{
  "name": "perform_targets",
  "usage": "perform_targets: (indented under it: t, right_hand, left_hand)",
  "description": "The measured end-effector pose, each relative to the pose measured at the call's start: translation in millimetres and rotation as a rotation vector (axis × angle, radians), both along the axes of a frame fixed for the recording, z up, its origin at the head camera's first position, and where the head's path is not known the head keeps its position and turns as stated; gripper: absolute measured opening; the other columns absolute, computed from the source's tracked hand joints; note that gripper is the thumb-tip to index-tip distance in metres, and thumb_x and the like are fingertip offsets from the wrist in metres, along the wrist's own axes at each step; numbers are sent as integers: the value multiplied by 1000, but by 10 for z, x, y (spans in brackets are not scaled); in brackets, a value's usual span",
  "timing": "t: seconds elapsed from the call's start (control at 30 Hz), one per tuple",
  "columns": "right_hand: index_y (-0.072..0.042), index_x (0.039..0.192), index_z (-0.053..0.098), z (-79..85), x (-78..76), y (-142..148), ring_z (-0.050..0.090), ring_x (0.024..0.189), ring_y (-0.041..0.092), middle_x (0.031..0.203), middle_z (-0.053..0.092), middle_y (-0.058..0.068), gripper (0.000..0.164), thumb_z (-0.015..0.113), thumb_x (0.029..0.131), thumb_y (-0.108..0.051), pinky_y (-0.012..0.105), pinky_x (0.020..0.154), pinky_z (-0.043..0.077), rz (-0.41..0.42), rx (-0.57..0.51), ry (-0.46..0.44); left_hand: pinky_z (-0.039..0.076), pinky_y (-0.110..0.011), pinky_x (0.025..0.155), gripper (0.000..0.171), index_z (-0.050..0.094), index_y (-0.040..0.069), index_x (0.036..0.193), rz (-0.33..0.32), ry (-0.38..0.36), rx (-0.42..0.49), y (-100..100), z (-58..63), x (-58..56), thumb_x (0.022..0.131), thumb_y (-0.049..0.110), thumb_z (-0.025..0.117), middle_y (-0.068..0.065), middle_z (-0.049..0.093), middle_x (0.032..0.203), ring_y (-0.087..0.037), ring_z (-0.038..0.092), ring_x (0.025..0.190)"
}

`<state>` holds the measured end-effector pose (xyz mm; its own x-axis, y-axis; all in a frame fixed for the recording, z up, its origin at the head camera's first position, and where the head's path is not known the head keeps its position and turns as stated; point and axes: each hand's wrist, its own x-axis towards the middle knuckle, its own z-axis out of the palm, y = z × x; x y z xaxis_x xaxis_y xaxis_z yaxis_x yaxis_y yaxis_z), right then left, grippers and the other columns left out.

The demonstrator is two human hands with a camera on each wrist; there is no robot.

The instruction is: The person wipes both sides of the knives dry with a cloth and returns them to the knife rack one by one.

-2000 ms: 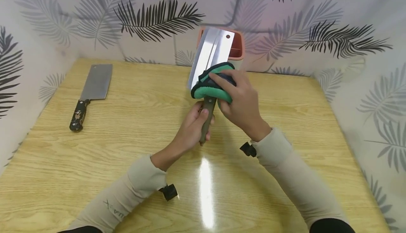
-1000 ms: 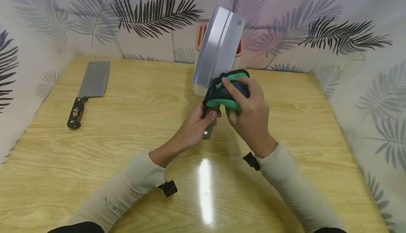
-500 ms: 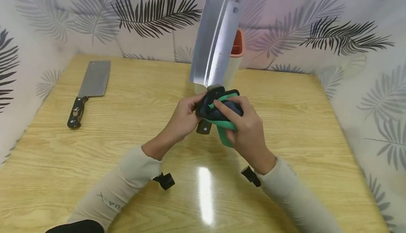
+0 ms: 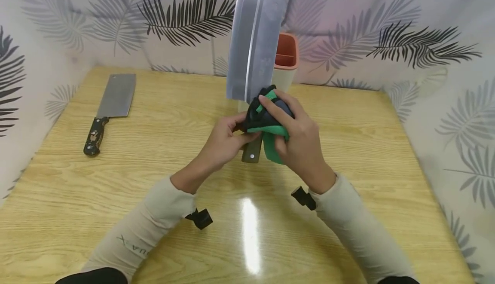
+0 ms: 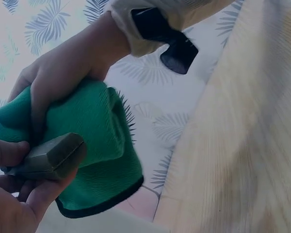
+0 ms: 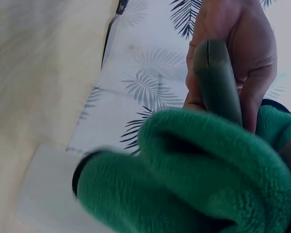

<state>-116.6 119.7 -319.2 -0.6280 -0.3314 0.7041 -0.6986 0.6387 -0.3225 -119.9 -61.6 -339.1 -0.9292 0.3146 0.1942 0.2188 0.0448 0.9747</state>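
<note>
Blade up, a cleaver [image 4: 251,47] is held over the table in the head view, its dark handle [image 5: 53,158] partly covered by a cloth. My left hand [image 4: 222,142] grips that handle, with the butt end sticking out below the fingers. My right hand [image 4: 303,135] holds a folded green cloth with a black edge [image 4: 274,129] around the upper handle, just under the blade. In the right wrist view the cloth [image 6: 199,165] bunches in front of the handle [image 6: 217,80], and the left hand [image 6: 252,48] is behind it.
A second cleaver [image 4: 117,95] with a black patterned handle lies at the table's left. Behind the raised blade stands a cream holder with an orange rim [image 4: 287,65]. The leaf-print curtain [image 4: 348,39] surrounds the wooden table [image 4: 154,103] at the back and sides.
The held cleaver has been raised and tilted more upright, its blade shifting left over the last half second. The cloth moved down from the blade's base along the handle, then back up.
</note>
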Motion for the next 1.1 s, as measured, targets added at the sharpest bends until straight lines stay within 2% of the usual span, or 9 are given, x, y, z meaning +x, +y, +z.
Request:
perform_targets:
  t: [0.1,0.23,0.33,0.43,0.6,0.7,0.87,0.97,1.1]
  right_hand:
    - [-15,132,65,-66,42,10,63,117,38,137,58,20,70,49,72,16,47,76,59,51,-38,-53]
    - [-13,127,70,-178,124,19,62,124,33,139,60,16,67,47,73,19,41,84,56,83,-145,-102]
    - [-11,123,72,-234,197,18,60,128,30,138,61,14,61,47,77,20,36,98,55,112,-226,-137]
    - [-9,122,72,-256,255,21,60,128,28,138,62,13,58,47,79,21,32,106,52,143,-270,-174]
    - [-8,118,74,-326,338,25,61,127,31,135,63,15,58,48,76,23,24,107,49,176,-291,-229]
    - [-7,115,75,-402,421,11,62,125,34,134,63,17,56,51,73,23,28,104,52,185,-242,-202]
    - [-10,111,77,-485,536,-10,65,117,35,131,64,17,53,59,72,22,45,95,59,157,-115,-58]
    - [-11,108,78,-475,530,-9,65,116,35,129,65,16,55,56,71,24,47,93,59,138,-115,-27]
    - [-11,105,79,-421,489,-3,65,118,35,127,66,17,55,53,71,24,46,95,58,102,-170,-28]
  left_hand:
    - [62,-28,75,39,62,-3,131,15,-55,30,-5,-10,-14,93,-8,58,-25,64,125,-28,64,110]
    - [60,-25,59,42,60,-6,131,3,-137,74,-2,-21,-28,90,-11,49,-22,63,113,-17,62,94]
    - [57,-20,58,43,58,-8,132,-16,-168,116,-3,-9,-34,91,-9,47,-13,61,100,-12,58,87]
    - [56,-18,58,41,55,-9,133,-37,-188,161,-8,16,-38,94,-6,47,-3,56,94,-10,56,83]
    - [56,-18,57,35,55,-10,134,-26,-209,173,-20,55,-48,100,-1,51,3,57,89,-7,56,76]
    - [56,-19,58,35,55,-8,135,1,-207,156,-37,74,-53,100,1,54,5,59,87,-7,58,75]
    - [56,-20,58,37,56,-6,135,16,-198,148,-48,83,-60,99,1,56,5,60,87,-7,59,75]
    - [56,-20,58,36,56,-7,134,11,-185,156,-44,91,-52,99,1,56,5,60,87,-7,59,75]
    - [60,-23,62,35,54,-9,135,-56,-170,159,-29,97,-23,101,0,53,4,60,88,-8,61,76]
